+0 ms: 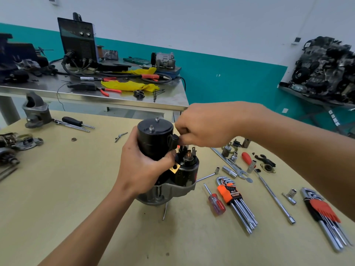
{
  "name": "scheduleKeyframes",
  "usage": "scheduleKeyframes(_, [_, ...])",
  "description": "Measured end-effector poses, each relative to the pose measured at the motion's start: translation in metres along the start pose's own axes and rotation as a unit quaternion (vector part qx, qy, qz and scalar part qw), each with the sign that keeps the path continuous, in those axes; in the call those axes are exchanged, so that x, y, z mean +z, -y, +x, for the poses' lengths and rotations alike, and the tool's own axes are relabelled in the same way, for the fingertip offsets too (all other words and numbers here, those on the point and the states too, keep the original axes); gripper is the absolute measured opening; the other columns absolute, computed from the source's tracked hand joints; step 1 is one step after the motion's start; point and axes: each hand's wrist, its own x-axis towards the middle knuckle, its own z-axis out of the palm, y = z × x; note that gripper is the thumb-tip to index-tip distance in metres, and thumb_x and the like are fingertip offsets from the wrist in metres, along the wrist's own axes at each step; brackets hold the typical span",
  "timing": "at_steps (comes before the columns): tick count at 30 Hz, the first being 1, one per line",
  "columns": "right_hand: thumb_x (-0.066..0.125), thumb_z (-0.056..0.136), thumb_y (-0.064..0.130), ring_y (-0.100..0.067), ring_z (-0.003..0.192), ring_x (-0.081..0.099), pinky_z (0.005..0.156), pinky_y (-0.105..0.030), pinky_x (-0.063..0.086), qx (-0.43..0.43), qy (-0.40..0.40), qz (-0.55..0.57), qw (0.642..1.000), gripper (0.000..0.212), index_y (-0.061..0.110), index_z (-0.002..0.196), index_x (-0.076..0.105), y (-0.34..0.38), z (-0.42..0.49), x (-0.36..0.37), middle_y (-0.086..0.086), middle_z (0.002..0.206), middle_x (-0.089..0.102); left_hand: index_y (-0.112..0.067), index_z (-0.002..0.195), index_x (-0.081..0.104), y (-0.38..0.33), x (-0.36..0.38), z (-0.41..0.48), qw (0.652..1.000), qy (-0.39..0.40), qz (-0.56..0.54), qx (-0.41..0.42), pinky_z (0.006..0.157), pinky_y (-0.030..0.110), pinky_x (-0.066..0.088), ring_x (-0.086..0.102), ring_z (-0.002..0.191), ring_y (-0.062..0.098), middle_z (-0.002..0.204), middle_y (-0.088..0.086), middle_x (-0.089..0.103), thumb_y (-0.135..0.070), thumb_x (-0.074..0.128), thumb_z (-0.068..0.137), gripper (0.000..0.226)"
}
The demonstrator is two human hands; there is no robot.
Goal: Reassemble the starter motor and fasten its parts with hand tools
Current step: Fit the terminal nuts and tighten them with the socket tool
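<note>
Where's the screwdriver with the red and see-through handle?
Head view: the screwdriver lies on the table, right of the starter motor, just left of the orange hex key set.

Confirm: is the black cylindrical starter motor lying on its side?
No, the black cylindrical starter motor is upright, gripped by the left hand.

Wide open tabletop (67,189) to the left of the starter motor (155,146), I could sweep in there freely. Right side's tight: red-handled screwdriver (217,205), orange hex key set (233,198), sockets (229,171) and a long extension bar (274,197) crowd together. My right hand (203,125) covers the solenoid terminals (189,155) from above
</note>
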Motion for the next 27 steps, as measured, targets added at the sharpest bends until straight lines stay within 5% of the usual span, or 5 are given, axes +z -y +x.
scheduleKeyframes(6, [0.026, 0.107, 0.041, -0.009, 0.062, 0.042, 0.049, -0.029, 0.029, 0.007, -0.039, -0.075, 0.996, 0.042, 0.016, 0.087, 0.054, 0.004, 0.001, 0.013, 0.0, 0.072, 0.049, -0.029, 0.11, 0.06, -0.001, -0.009, 0.003, 0.999, -0.023, 0.03, 0.006, 0.068, 0.039, 0.062, 0.07, 0.084, 0.016, 0.094, -0.007, 0.071, -0.033, 0.078, 0.057, 0.055])
scheduleKeyframes(14, [0.031, 0.107, 0.043, -0.001, 0.059, 0.054, 0.065, -0.016, 0.044, 0.042, -0.099, 0.262, 0.959, 0.052, 0.017, 0.074, 0.063, -0.048, 0.039, 0.047, 0.014, 0.062, 0.06, -0.032, 0.109, 0.06, 0.004, -0.03, 0.013, 0.998, -0.038, 0.05, 0.022, 0.071, 0.02, 0.056, 0.068, 0.088, 0.007, 0.096, -0.012, 0.07, -0.037, 0.078, 0.057, 0.056])
scheduleKeyframes(16, [0.044, 0.102, 0.019, -0.011, 0.106, 0.06, 0.085, -0.031, 0.048, 0.078, -0.089, 0.113, 0.987, 0.027, 0.025, 0.12, 0.063, -0.072, 0.052, 0.081, 0.006, 0.115, 0.066, -0.031, 0.109, 0.06, 0.006, -0.035, 0.016, 0.998, -0.044, 0.051, 0.016, 0.071, 0.019, 0.056, 0.069, 0.087, 0.006, 0.095, -0.012, 0.071, -0.037, 0.078, 0.056, 0.056])
scheduleKeyframes(18, [0.049, 0.09, -0.002, -0.021, 0.133, 0.04, 0.089, -0.036, 0.048, 0.069, 0.012, -0.027, 0.997, 0.068, 0.033, 0.148, 0.039, -0.085, 0.062, 0.127, 0.005, 0.152, 0.039, -0.036, 0.107, 0.059, 0.008, -0.039, 0.018, 0.997, -0.042, 0.053, 0.02, 0.068, 0.014, 0.054, 0.068, 0.085, 0.003, 0.094, -0.016, 0.071, -0.037, 0.077, 0.056, 0.054])
scheduleKeyframes(27, [0.055, 0.1, 0.022, -0.022, 0.14, 0.032, 0.104, -0.04, 0.036, -0.124, -0.007, -0.184, 0.975, 0.034, 0.028, 0.133, 0.055, -0.095, 0.099, 0.18, 0.006, 0.142, 0.053, -0.039, 0.103, 0.059, 0.009, -0.041, 0.021, 0.998, -0.025, 0.055, 0.03, 0.065, 0.012, 0.052, 0.067, 0.08, 0.0, 0.092, -0.018, 0.07, -0.036, 0.077, 0.056, 0.05])
